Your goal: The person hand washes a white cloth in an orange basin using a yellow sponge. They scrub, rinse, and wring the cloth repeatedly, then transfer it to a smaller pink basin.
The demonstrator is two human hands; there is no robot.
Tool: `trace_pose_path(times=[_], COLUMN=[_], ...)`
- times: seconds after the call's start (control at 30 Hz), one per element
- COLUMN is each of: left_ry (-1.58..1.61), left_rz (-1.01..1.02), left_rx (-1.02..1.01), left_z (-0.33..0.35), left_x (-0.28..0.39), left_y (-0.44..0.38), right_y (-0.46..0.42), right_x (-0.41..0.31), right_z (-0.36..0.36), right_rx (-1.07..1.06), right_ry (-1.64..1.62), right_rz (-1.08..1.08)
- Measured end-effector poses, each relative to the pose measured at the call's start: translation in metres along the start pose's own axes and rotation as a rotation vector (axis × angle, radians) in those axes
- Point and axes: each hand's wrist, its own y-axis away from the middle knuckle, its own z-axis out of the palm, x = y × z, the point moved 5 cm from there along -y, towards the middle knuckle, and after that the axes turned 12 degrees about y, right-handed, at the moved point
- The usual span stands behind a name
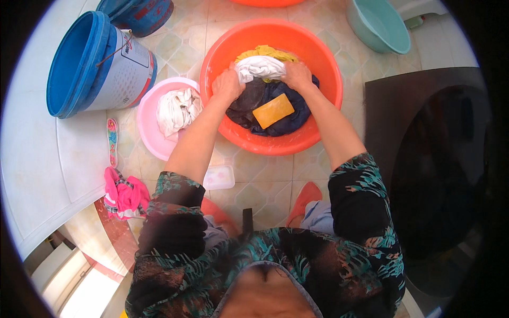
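Note:
Bunched between my two hands is a white cloth (260, 67), over the large orange plastic basin (270, 148). My left hand (229, 84) grips its left end and my right hand (297, 75) its right end. A yellow cloth (268, 51) lies just behind it. Nearer me, dark blue and black wet cloths (292, 119) fill the basin's middle, with a yellow-orange bar of soap (273, 111) resting on them. To the left, partly behind my left forearm, a pink basin (153, 139) holds a crumpled whitish cloth (179, 109).
Two blue buckets (71, 65) stand at the upper left. An insole (112, 143) and a bright pink cloth (127, 194) lie at the left. A small plastic tray (219, 177) is on the tiled floor. A green basin (379, 26) sits upper right, above a dark panel (381, 103).

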Motion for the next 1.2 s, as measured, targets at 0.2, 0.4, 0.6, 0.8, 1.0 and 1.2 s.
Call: trace_pose_path(times=[0.2,0.4,0.6,0.8,1.0,1.2], left_ry=[0.295,0.649,0.588,0.949,1.597,1.481], left_rz=[0.153,0.324,0.629,0.321,0.237,0.12], left_rx=[-0.092,-0.166,0.028,-0.001,-0.277,-0.222], left_z=[-0.04,-0.123,-0.203,-0.215,-0.181,-0.161], left_x=[-0.009,0.065,0.095,0.08,0.047,0.081], left_y=[-0.025,0.016,0.04,0.059,0.065,0.073], right_y=[-0.005,0.041,0.103,0.092,0.05,0.067], right_x=[0.011,0.039,0.046,0.11,0.121,0.023], right_z=[-0.089,-0.187,-0.283,-0.258,-0.135,-0.157], right_rx=[0.025,0.242,0.347,0.324,0.134,0.788], right_ry=[-1.057,-1.247,-1.6,-1.535,-1.415,-0.359], right_rz=[-0.324,-0.44,-0.557,-0.285,-0.053,-0.328])
